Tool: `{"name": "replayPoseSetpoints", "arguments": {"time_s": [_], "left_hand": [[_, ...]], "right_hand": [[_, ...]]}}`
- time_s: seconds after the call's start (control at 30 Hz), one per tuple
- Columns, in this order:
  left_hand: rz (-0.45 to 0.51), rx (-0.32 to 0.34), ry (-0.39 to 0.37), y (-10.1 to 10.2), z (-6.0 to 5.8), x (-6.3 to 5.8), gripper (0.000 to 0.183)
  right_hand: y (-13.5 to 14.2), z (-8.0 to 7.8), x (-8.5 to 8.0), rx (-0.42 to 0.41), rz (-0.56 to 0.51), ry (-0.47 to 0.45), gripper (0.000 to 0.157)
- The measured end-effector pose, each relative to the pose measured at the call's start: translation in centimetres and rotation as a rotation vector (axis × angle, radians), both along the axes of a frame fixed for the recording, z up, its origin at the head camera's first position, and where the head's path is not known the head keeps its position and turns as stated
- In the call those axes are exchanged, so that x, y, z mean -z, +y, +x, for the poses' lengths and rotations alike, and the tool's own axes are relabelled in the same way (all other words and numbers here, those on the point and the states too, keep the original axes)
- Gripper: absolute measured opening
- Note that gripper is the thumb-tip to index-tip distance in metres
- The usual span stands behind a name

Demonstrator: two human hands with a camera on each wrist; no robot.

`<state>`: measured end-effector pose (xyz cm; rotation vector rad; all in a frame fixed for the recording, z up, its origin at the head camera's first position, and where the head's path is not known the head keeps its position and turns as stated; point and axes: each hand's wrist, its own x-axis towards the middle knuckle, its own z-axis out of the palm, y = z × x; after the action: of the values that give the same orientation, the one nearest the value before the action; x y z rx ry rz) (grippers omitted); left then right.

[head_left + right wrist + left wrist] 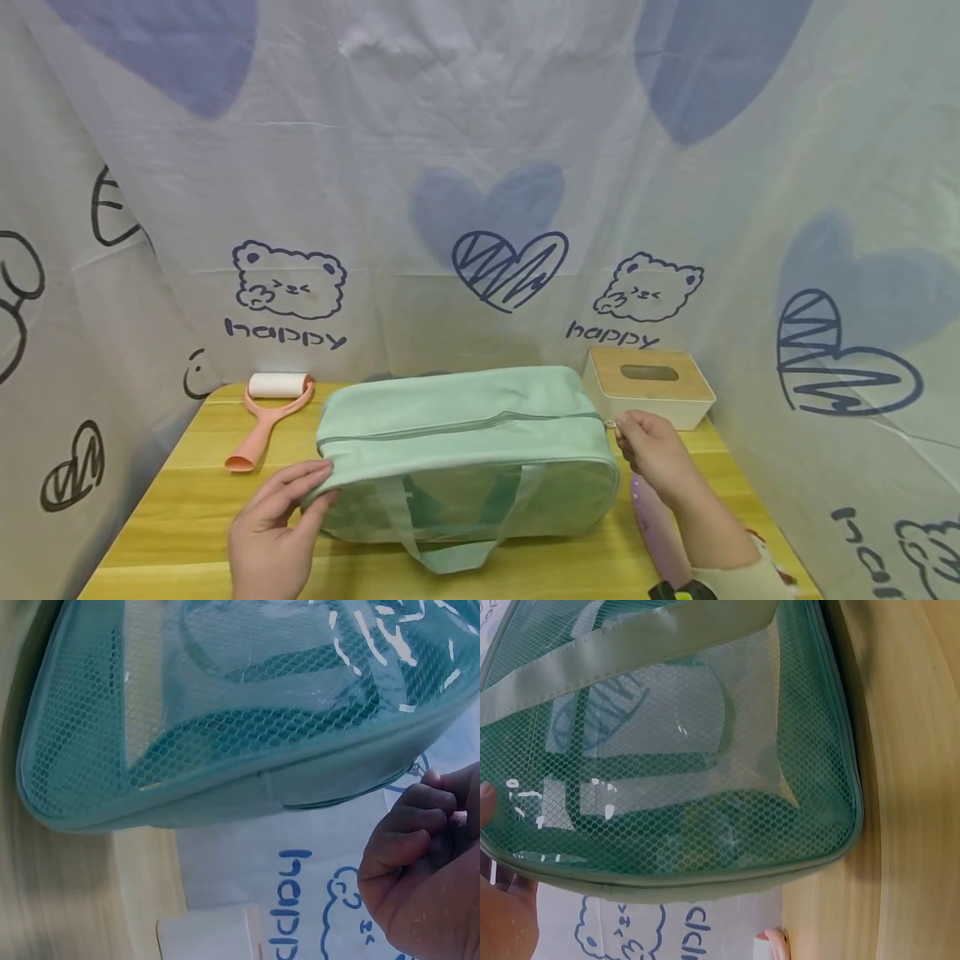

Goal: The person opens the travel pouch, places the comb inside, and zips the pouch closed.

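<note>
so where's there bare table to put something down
The widest bare patch of table lies left of the left hand, in front of the pink roller. A narrower strip shows in front of the green bag, left of the purple object. Beyond that is crowded: tissue box, right hand and purple object.

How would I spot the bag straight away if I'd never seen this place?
Start with the yellow table. On it, between the peach roller at left and the white box at right, sits the bag, its left end gripped by the left hand, its zip pull pinched by the right hand. Unlike its neighbours, it is mint green with a see-through front and strap handle.
</note>
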<state>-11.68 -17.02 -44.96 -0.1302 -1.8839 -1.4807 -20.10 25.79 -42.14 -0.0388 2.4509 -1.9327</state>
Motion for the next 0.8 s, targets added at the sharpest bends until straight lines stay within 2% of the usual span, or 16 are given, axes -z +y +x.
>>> {"name": "replayPoseSetpoints", "arguments": {"time_s": [0.07,0.23,0.37,0.57,0.8], "left_hand": [[-0.041,-0.017,0.005,0.0,0.0,0.1,0.035],[-0.176,-0.054,0.042,0.0,0.0,0.4,0.041],[-0.201,-0.038,0.058,0.0,-0.1,0.6,0.043],[-0.21,-0.022,0.094,-0.1,-0.1,0.6,0.047],[-0.246,-0.037,0.143,0.1,-0.2,0.7,0.046]], "right_hand": [[-0.1,0.2,0.0,0.008,0.057,0.031,0.038],[-0.4,1.1,-0.2,-0.013,0.279,0.07,0.037],[-0.6,1.7,-0.4,0.007,0.389,0.091,0.034],[-0.7,1.8,-0.5,0.044,0.422,0.116,0.031],[-0.6,1.8,-1.0,0.07,0.343,0.099,0.03]]}}
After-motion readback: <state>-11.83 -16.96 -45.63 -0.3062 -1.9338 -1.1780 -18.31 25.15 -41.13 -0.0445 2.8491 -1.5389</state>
